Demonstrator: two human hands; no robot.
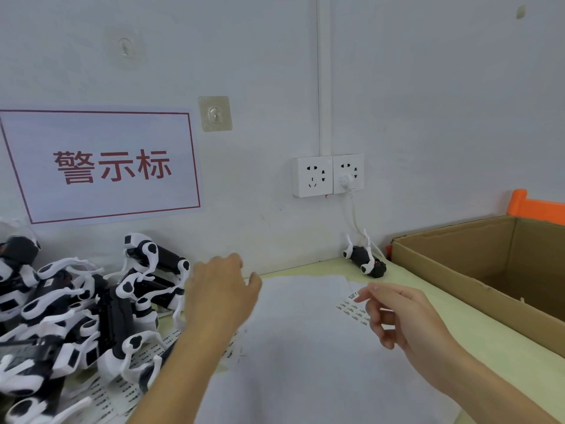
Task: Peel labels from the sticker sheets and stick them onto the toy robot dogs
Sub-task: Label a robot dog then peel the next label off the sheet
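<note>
On the pale green table (434,304) a cardboard box (477,264) stands open at the right, a pile of toy robot dogs (91,307) crowds the left, and sticker sheets (305,347) lie between. One dog (365,260) lies alone by the wall. Most dogs appear still unlabelled. The left hand (220,292), fingers loosely spread, reaches toward the pile. The right hand (394,313) pinches a peeled label (352,295), not yet applied.

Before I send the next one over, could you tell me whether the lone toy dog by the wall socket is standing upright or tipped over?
Tipped over: the lone toy dog lies with white legs pointing up.
</note>
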